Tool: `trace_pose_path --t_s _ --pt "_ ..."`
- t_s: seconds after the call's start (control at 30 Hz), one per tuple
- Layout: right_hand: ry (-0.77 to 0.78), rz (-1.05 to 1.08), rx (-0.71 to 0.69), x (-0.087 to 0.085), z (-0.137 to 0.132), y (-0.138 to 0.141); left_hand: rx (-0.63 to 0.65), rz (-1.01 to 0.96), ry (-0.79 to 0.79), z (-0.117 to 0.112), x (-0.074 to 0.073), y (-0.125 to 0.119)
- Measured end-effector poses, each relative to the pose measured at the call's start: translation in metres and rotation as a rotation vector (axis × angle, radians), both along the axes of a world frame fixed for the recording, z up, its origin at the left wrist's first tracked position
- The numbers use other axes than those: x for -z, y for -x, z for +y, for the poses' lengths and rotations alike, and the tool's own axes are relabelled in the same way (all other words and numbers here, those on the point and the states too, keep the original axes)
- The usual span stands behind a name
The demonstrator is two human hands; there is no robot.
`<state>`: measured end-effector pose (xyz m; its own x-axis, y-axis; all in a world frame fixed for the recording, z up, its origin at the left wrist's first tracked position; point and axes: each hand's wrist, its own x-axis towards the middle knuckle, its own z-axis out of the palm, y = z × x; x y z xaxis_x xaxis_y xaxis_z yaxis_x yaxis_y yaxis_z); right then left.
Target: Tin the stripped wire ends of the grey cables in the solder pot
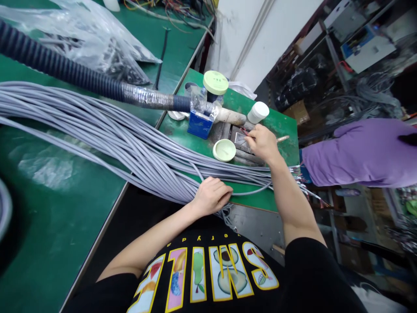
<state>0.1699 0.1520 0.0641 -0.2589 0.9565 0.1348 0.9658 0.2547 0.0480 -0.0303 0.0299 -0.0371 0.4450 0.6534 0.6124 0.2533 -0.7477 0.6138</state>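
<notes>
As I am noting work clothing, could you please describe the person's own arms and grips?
Both forearms are bare below short black sleeves, which show no markings. The left grip and right grip wear no gloves, and no watch or bracelet shows.

T-shirt [207, 271], 1: black, short-sleeved. Chest print [231, 278]: "SMILE", 5 large block letters, yellow outline, inverted from wearer's view. Fruit-picture fills: 2 avocado halves in M, 1 green pear in I, orange and blue shapes on pink in L, red and orange pieces in E. Just beside: small lettering [213, 238], 1 row, yellow, widely spaced. Left hand [211, 198], right hand [262, 143]: bare. Forearms [295, 195], 2: bare.
</notes>
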Motion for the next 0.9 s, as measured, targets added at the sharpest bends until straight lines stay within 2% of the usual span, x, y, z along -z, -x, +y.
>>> trace_pose_path --t_s 0.13,0.23,0.67,0.9 --pt "0.045 -0.095 0.146 0.011 0.013 -0.015 -0.052 -0.015 -0.066 0.0 -0.001 -0.001" --pt "0.083 -0.136 0.187 0.018 0.018 -0.016 -0.064 -0.021 -0.082 0.0 -0.002 -0.001" --pt "0.127 -0.153 0.187 0.032 0.027 -0.019 -0.065 -0.025 -0.082 0.0 -0.002 -0.001" --pt "0.107 -0.146 0.172 0.029 0.025 -0.022 -0.065 -0.025 -0.088 0.0 -0.001 -0.001"
